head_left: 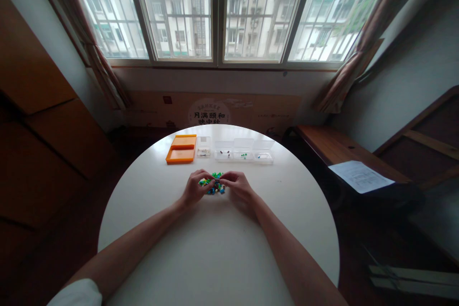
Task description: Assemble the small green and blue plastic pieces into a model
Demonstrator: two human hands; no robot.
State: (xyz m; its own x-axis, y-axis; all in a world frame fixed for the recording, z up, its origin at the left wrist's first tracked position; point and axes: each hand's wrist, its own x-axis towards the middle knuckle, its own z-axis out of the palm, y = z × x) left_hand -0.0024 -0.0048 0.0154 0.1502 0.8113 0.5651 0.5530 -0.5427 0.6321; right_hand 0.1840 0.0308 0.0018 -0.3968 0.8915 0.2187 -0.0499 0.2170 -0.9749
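Observation:
Both my hands meet over a pile of small colourful building bricks (216,191), mostly green, blue and yellow, on the white table. My left hand (195,187) comes in from the left with thumb and forefinger pinched together. From the other side my right hand (238,183) reaches in with its fingertips closed too. Between the two sets of fingertips is a small dark piece (217,180), too small to make out well. Fingers hide part of the pile.
Behind the pile stand an open orange case (182,147), a small clear box (203,147) and a row of lidded clear boxes (244,149) holding small green and brown pieces. At the right, a paper sheet (360,176) lies on a wooden bench (337,146). A window is ahead.

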